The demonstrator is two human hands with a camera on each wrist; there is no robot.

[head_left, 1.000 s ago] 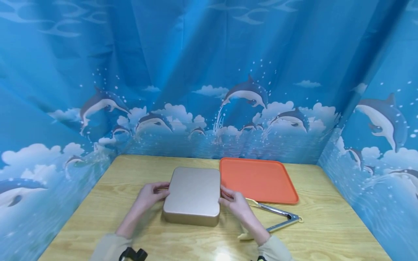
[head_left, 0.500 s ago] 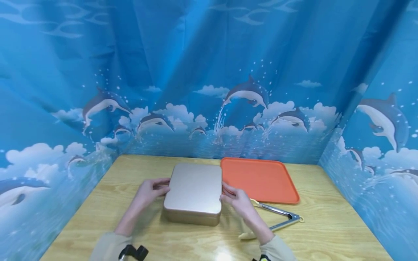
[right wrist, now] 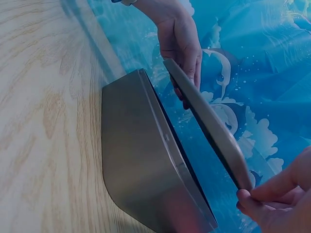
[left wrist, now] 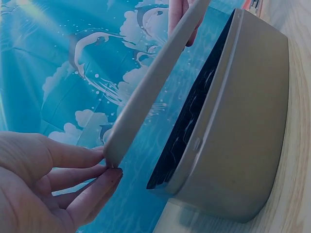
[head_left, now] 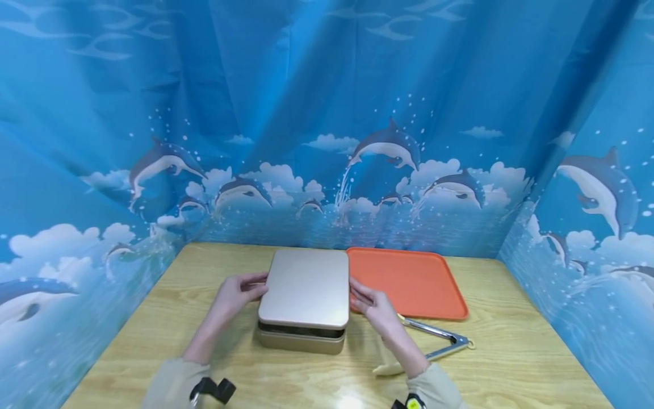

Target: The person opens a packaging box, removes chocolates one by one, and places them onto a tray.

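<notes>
A square metal tin box (head_left: 301,342) stands on the wooden table, its lid (head_left: 307,287) lifted off and held over it. My left hand (head_left: 236,294) pinches the lid's left edge between thumb and fingers. At the opposite edge my right hand (head_left: 375,309) pinches it the same way. Both wrist views show a gap between the lid (left wrist: 146,97) and the tin's rim. Dark contents with a glossy look (left wrist: 187,128) show inside in the left wrist view; the lid covers most of the inside from above.
An orange tray (head_left: 403,281) lies behind and right of the tin. Metal tongs (head_left: 439,341) with cream tips lie spread near my right forearm, which partly covers them. A blue dolphin-print curtain (head_left: 306,113) surrounds the table (head_left: 511,341) at the back and sides.
Both hands have raised the lid from the tin, and a dark gap has opened along the front. The tin's base, the tray and the tongs have stayed in place.
</notes>
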